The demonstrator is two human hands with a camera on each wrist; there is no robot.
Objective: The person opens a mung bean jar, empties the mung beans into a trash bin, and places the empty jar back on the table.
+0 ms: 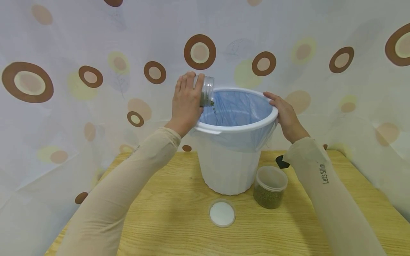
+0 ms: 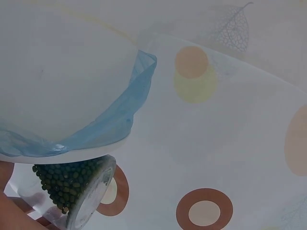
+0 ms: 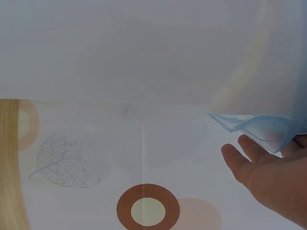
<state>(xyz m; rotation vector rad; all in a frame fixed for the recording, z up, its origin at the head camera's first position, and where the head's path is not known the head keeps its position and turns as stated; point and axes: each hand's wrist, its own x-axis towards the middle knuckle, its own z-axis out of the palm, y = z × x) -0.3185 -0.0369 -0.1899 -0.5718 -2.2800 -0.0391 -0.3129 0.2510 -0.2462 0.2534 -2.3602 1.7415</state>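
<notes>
My left hand grips a clear plastic jar, tipped sideways over the left rim of a white trash bin. Small green beans fall from its mouth into the bin, which has a blue plastic bag as liner. In the left wrist view, many green beans still lie inside the tilted jar. At the bin's right rim, my right hand holds the edge, over the bag. The right wrist view has two of its fingers stretched out below the folded bag edge.
A second clear jar, uncovered and partly filled with green beans, stands right of the bin on the wooden table. In front lies a round white lid. Something small and black sits behind my right sleeve. A patterned sheet hangs behind.
</notes>
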